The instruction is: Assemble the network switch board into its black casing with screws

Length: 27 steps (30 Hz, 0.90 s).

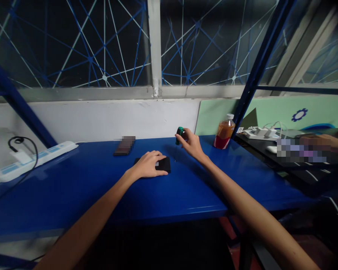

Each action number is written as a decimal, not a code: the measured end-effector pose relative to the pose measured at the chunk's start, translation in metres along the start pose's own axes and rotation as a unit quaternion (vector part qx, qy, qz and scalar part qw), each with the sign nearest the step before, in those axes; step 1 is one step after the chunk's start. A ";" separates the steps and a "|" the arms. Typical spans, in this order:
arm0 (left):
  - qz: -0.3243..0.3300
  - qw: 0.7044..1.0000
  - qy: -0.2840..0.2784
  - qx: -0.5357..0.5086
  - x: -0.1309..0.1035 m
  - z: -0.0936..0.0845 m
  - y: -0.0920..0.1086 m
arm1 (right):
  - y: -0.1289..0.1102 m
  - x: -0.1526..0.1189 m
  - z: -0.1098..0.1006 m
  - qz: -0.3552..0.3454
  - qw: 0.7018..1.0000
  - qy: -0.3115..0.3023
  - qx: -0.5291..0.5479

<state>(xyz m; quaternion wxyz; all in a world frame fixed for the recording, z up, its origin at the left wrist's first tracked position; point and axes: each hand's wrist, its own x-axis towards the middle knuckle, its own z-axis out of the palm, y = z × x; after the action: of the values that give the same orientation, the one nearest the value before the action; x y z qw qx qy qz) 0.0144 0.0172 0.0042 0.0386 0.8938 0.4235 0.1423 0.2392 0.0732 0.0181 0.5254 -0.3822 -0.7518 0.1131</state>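
My left hand (150,164) lies over a flat black rectangular case (165,165), its thumb along the near edge and its fingers across the top. Much of the case is hidden under the hand; a small pale patch shows between the fingers. To the right, my right hand (192,144) grips a screwdriver (180,131) by its green and black handle. The thin shaft points down, and its tip is just right of the case, apart from it. Whether the tip touches the table cannot be made out.
On the blue table (101,198) lie a dark phone-like slab (125,146) at the back and a white power strip (36,161) at left. A bottle (224,132) of reddish drink stands back right. Another person's hand (317,141) is over the neighbouring dark desk (287,159).
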 end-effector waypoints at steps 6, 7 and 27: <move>0.012 1.000 0.015 -0.025 -0.001 0.000 0.000 | 0.000 0.001 -0.001 0.009 0.999 0.021 0.031; 0.011 0.999 0.025 -0.035 -0.001 0.000 0.000 | 0.000 0.002 0.000 0.015 0.998 0.028 0.049; 0.029 0.969 0.207 -0.131 0.009 0.015 -0.001 | -0.011 0.004 0.012 0.108 0.946 0.030 0.305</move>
<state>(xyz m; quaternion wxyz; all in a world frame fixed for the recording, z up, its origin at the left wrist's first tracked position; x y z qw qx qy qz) 0.0233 0.0256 -0.0085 0.0624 0.8441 0.3734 0.3798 0.2232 0.0708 0.0223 0.6234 -0.2858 -0.6199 0.3813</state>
